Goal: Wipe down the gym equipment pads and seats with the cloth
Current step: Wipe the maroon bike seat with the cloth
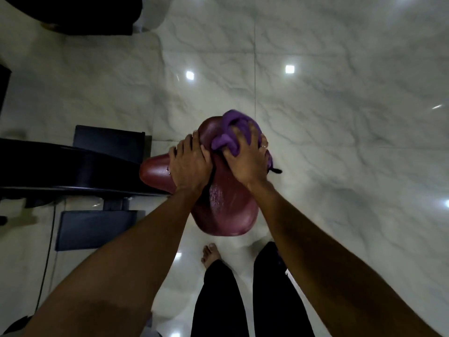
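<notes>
Nearest you: black trouser legs (218, 300) and one bare foot (211, 254) on the glossy pale marble-pattern floor tiles (340, 93). Just beyond, the maroon padded vinyl saddle-shaped seat (226, 215) stands between you and the open floor, broad end toward you and narrow end away. A patch of droplets shows mid-seat, so judge the surface slick there. Your left hand (189, 164) lies palm down on the seat's left shoulder, fingers slightly spread and draped over the edge, apparently bracing it and pinching nothing. Your right hand (245, 161) has its fingers dug into the bunched purple soft-pile cloth (233, 125) and presses it onto the narrow far part of the seat, with loose folds spilling past the fingertips. Handling estimate: the cloth is light, limp and probably damp, so keep it wadded under the palm rather than held by a corner. The seat looks firm and smooth with some give, fixed to the black machine frame (60, 166) at left. The wet broad near end looks not yet wiped.
</notes>
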